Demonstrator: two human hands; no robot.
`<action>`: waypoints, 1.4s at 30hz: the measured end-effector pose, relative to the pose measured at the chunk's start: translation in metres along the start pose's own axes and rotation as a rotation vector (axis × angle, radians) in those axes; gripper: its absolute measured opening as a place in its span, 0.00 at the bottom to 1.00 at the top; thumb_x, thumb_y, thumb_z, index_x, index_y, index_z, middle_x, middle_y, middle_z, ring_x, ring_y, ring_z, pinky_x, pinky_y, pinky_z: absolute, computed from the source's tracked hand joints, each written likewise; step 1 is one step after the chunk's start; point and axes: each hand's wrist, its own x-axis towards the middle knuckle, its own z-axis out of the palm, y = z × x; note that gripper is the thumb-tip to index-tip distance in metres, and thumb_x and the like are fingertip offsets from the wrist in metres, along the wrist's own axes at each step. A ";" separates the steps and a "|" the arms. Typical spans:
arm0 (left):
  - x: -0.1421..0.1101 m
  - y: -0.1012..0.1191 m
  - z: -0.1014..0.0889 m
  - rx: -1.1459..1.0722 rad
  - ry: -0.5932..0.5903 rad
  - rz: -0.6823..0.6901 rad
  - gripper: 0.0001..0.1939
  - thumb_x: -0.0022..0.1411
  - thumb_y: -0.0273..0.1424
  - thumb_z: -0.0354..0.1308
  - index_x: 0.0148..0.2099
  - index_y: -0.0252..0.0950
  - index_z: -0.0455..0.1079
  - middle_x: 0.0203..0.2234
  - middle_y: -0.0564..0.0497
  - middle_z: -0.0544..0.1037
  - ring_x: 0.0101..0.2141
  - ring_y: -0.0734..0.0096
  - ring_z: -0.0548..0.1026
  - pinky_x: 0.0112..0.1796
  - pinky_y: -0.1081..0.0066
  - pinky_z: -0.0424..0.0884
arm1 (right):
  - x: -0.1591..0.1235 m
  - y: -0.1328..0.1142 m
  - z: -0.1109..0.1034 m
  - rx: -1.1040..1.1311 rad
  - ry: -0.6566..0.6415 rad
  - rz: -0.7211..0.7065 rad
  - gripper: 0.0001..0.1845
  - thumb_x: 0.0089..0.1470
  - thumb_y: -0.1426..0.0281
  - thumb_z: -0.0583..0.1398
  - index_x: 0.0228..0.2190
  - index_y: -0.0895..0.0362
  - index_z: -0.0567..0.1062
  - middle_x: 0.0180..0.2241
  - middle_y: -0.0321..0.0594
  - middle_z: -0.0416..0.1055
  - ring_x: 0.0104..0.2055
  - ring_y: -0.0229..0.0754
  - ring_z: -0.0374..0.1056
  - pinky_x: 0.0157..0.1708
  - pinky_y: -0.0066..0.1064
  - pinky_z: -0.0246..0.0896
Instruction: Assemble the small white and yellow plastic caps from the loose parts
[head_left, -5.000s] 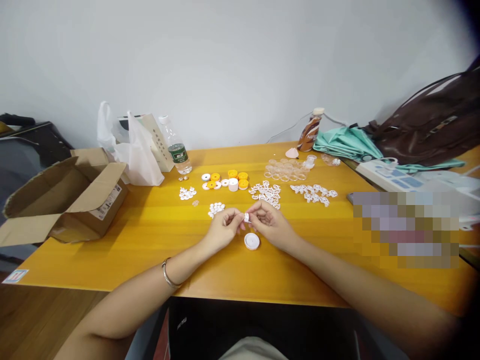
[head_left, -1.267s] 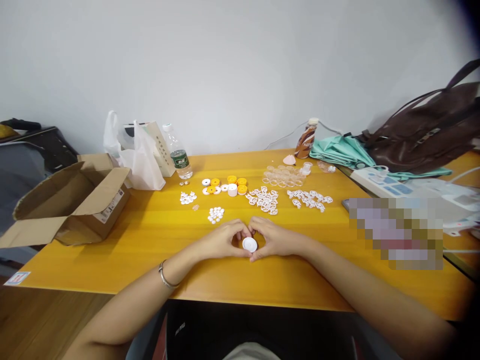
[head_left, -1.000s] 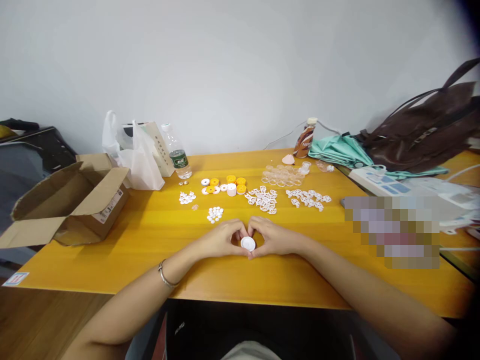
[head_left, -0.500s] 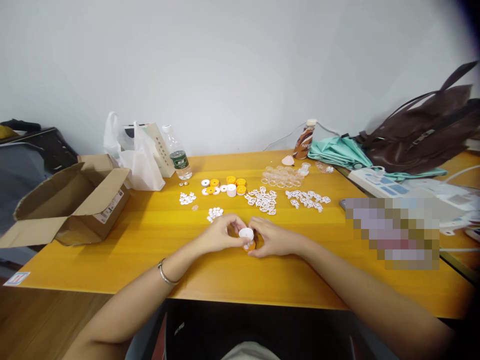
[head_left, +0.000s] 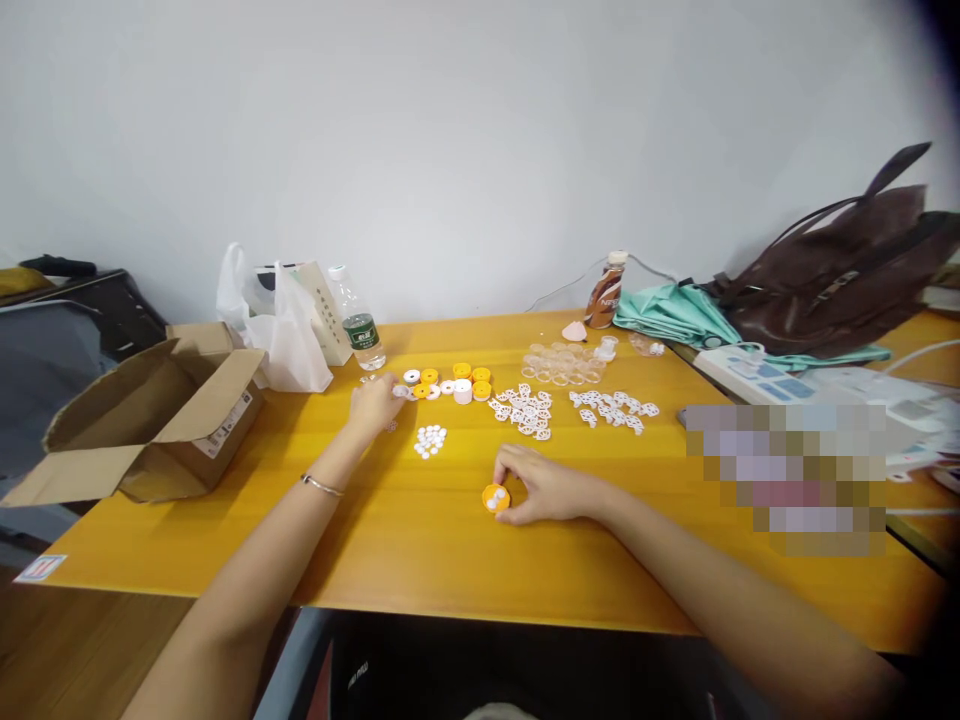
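Note:
My right hand [head_left: 544,487] grips an orange round cap [head_left: 488,503] on the table, thumb and forefinger on its near and far sides. Small white pieces [head_left: 495,497] lie inside the cap. Farther off to the left, my left hand [head_left: 373,408] is closed at the fingertips, with a white cap [head_left: 401,392] there, partly hidden. It is beside a group of white and orange caps [head_left: 461,371] and covers most of a pile of small white parts. A pile of white discs [head_left: 430,441] lies between the hands.
Two piles of white openwork pieces [head_left: 525,410] and clear rings [head_left: 562,364] lie beyond my right hand. An open cardboard box [head_left: 172,430], a plastic bag [head_left: 292,345] and a water bottle [head_left: 364,330] stand left. A brown drink bottle [head_left: 604,295] and a bag [head_left: 840,265] are right.
My left hand has moved away from the orange cap, leftward and farther out, taking the white piece off it. My right hand stays at the orange cap, whose inside now shows.

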 end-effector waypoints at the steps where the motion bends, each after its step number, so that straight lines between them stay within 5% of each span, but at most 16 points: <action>1: 0.003 0.001 0.002 0.000 -0.011 -0.007 0.17 0.55 0.38 0.56 0.45 0.37 0.68 0.40 0.44 0.76 0.44 0.53 0.72 0.41 0.63 0.65 | 0.000 0.000 0.000 0.001 0.001 0.002 0.17 0.40 0.67 0.64 0.31 0.54 0.64 0.35 0.36 0.62 0.39 0.42 0.60 0.40 0.33 0.57; 16: 0.009 0.005 0.016 -0.099 0.043 0.032 0.14 0.56 0.37 0.56 0.44 0.39 0.69 0.42 0.47 0.76 0.44 0.59 0.71 0.42 0.66 0.63 | 0.000 0.001 -0.001 0.014 -0.013 -0.001 0.16 0.40 0.66 0.64 0.31 0.54 0.64 0.35 0.36 0.62 0.40 0.42 0.60 0.40 0.33 0.57; 20: 0.009 0.011 0.017 -0.156 0.108 0.239 0.10 0.57 0.33 0.55 0.42 0.38 0.71 0.42 0.47 0.73 0.44 0.60 0.69 0.44 0.64 0.62 | 0.000 0.000 -0.001 0.014 -0.015 -0.003 0.16 0.41 0.67 0.64 0.31 0.54 0.64 0.35 0.36 0.63 0.39 0.42 0.60 0.40 0.33 0.57; 26: 0.017 0.035 0.026 -0.133 0.038 0.475 0.09 0.58 0.31 0.54 0.41 0.40 0.73 0.42 0.46 0.70 0.44 0.59 0.66 0.43 0.63 0.61 | 0.000 -0.001 -0.002 0.006 -0.005 -0.001 0.16 0.41 0.67 0.64 0.30 0.54 0.64 0.35 0.36 0.63 0.40 0.42 0.60 0.40 0.33 0.57; 35: 0.027 0.047 0.031 -0.190 0.025 0.408 0.06 0.58 0.29 0.54 0.33 0.37 0.73 0.38 0.47 0.71 0.42 0.60 0.67 0.43 0.62 0.60 | 0.000 -0.001 -0.001 0.011 -0.010 0.002 0.16 0.41 0.66 0.65 0.30 0.54 0.64 0.35 0.36 0.62 0.40 0.43 0.60 0.40 0.33 0.56; 42: 0.031 0.013 0.000 -0.252 0.108 0.367 0.06 0.58 0.31 0.54 0.35 0.37 0.72 0.38 0.48 0.69 0.41 0.64 0.67 0.45 0.64 0.61 | 0.001 0.000 -0.001 0.020 -0.016 -0.007 0.16 0.41 0.66 0.65 0.31 0.54 0.64 0.35 0.36 0.62 0.39 0.42 0.60 0.40 0.33 0.56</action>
